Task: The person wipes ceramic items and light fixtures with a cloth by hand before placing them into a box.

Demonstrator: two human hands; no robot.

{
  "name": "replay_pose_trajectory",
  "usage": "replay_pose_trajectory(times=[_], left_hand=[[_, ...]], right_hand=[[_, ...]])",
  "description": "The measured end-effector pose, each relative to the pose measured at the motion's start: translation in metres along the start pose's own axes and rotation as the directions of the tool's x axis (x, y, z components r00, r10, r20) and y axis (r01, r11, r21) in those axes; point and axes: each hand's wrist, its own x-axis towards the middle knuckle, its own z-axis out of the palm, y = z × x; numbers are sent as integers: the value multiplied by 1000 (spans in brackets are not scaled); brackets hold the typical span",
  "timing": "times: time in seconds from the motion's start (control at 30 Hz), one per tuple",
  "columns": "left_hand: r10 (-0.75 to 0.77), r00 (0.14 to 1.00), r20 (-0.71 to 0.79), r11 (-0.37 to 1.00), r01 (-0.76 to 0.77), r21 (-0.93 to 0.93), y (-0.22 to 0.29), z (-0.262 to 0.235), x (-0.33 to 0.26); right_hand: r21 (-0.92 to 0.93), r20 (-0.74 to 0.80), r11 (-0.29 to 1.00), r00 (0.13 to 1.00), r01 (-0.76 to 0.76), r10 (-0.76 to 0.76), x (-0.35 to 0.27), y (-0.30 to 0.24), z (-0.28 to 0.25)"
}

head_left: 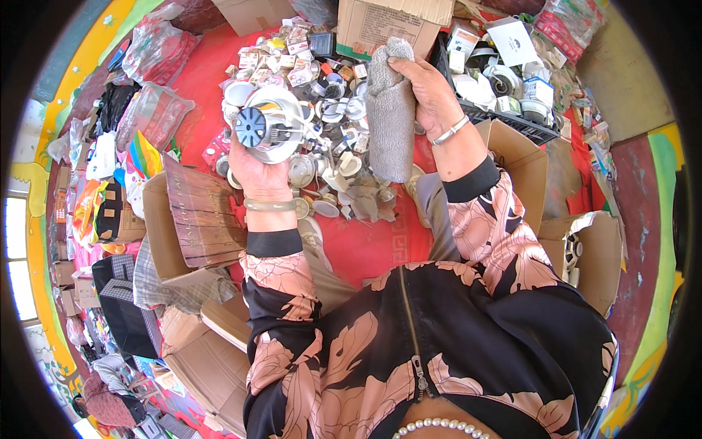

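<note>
Several bags crowd the left of the frame: a clear plastic bag [157, 51] in the upper left, a rainbow-striped bag [146, 164] lower down, and a black bag [124, 307] below that. Next to them, left of centre, stands an open cardboard box [162, 227] with a brown wood-patterned panel [203, 212] leaning at its right side.

Just right of that panel, your left hand [259, 174] is raised, a pale bangle [270, 205] at its wrist. Its grip is closed around a white light fitting [281, 150], held left of upper centre with its round black part facing up; some of the fingers are hidden behind the fitting.

Behind and below it, a heap of small fittings and little boxes [329, 113] spreads over the red floor covering [373, 249] across the upper middle. A large carton [391, 28] stands at the top edge.

Right of centre, a grey knitted cloth [390, 124] hangs from your right hand [431, 91]; that grip is pinched shut on its upper end, and a silver bangle [450, 130] circles the wrist. Farther right, a black crate [504, 121] full of fittings sits in the upper right, above an open brown box [525, 164]. Another open box [598, 256] stands at the right, below those two.
</note>
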Motion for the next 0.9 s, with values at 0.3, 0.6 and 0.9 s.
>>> replay_pose_trajectory(times=[0.3, 0.6, 0.9], left_hand=[[49, 998, -46, 997, -46, 61, 3, -5, 5], [6, 984, 177, 974, -46, 224, -12, 8, -9], [136, 988, 72, 951, -150, 271, -15, 1, -8]], right_hand=[[91, 40, 992, 996, -85, 82, 5, 5, 1], [-376, 350, 881, 924, 288, -153, -11, 30, 29], [-718, 413, 577, 906, 390, -98, -24, 46, 42]])
